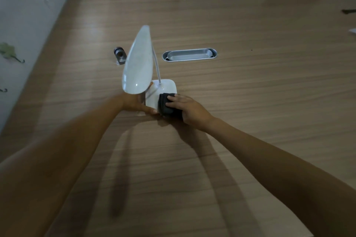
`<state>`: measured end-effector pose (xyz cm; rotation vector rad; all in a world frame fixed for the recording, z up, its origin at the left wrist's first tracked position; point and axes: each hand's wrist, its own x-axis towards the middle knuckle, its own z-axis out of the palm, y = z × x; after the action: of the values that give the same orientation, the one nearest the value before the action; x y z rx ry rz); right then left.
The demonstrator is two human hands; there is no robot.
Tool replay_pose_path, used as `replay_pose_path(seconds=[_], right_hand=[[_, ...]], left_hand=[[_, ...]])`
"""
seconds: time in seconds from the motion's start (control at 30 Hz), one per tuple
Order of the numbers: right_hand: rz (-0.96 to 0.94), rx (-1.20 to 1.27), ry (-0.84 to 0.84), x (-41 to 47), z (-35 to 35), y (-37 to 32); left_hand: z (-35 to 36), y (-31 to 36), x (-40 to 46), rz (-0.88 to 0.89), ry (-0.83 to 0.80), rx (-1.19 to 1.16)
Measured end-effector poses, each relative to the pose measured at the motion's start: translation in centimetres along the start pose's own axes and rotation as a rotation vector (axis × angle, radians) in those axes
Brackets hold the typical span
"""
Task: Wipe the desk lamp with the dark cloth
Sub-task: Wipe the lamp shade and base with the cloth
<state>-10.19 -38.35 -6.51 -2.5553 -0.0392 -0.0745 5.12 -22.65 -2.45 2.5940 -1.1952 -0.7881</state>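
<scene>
Forearms: both reached in from the near edge of the wooden tabletop (250, 86) and met at the foot of the lamp.
Right hand (189, 110): lay palm-down on the dark cloth (167, 108), its grip flat with the fingers (174, 100) spread over the folded pad, pressing it rather than pinching it.
Dark cloth: sat on the near right corner of the lamp base (164, 90), partly on the white plastic and partly hanging over its edge toward the tabletop.
Left hand (137, 105): was against the near left side of the base, apparently steadying it; the lamp head hid most of the fingers, so how tightly that grip closed could not be told.
Desk lamp (137, 61): stood upright just beyond both hands, a white square base with a thin bent neck (156, 63) rising from its far side.
Lamp head: long and leaf-shaped, its long axis ran from near the left hand away and slightly to the right, hanging above the left part of the base.
Key relation: the unwiped base surface lay ahead and to the left of the cloth, so the next stroke would likely run that way, under the head; the right hand was the nearer one to do it.
Risk: sweeping left could knock the low end of the head.
Beyond: a small metal cylinder (119, 55) and an oval cable tray (189, 55) lay well apart from the work.
</scene>
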Motion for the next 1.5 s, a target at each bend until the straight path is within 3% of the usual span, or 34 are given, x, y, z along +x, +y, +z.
replay_pose_path(seconds=[0.13,0.27,0.33,0.5,0.67,0.87,0.93,1.03,1.1,1.27,1.5], right_hand=[[0.071,0.035,0.016,-1.8,-2.1,1.0],[0.370,0.231,0.269,0.3,-4.1,1.4],[0.419,0.285,0.311,3.0,-4.3,0.4],[0.402,0.238,0.152,7.6,-2.4,-1.5],[0.350,0.090,0.010,5.8,-1.9,-0.2],[0.205,0.036,-0.010,0.8,-1.0,-0.1],[0.256,0.081,0.019,0.1,-1.4,0.0],[0.432,0.248,0.221,0.9,-2.0,-0.6],[0.469,0.280,0.271,2.2,-1.9,-1.4],[0.350,0.198,0.083,2.9,-0.6,-2.4],[0.327,0.034,0.025,-1.5,0.6,-1.7]], left_hand=[[-0.3,0.3,-0.3,-0.012,0.009,0.003],[-0.3,0.5,-0.1,-0.027,0.003,0.036],[-0.3,0.6,0.0,-0.042,-0.002,0.044],[-0.3,0.5,0.4,-0.061,-0.032,0.067],[-0.2,0.3,0.5,-0.063,-0.034,0.068],[-0.4,1.1,0.2,-0.047,0.002,0.067],[-0.5,1.3,0.0,-0.051,0.009,0.054],[-0.5,1.6,-0.4,-0.041,0.036,0.059],[-0.3,1.8,-0.7,-0.044,0.061,0.063],[0.3,1.3,-0.7,-0.106,0.082,0.062],[0.3,1.4,-1.1,-0.128,0.138,0.066]])
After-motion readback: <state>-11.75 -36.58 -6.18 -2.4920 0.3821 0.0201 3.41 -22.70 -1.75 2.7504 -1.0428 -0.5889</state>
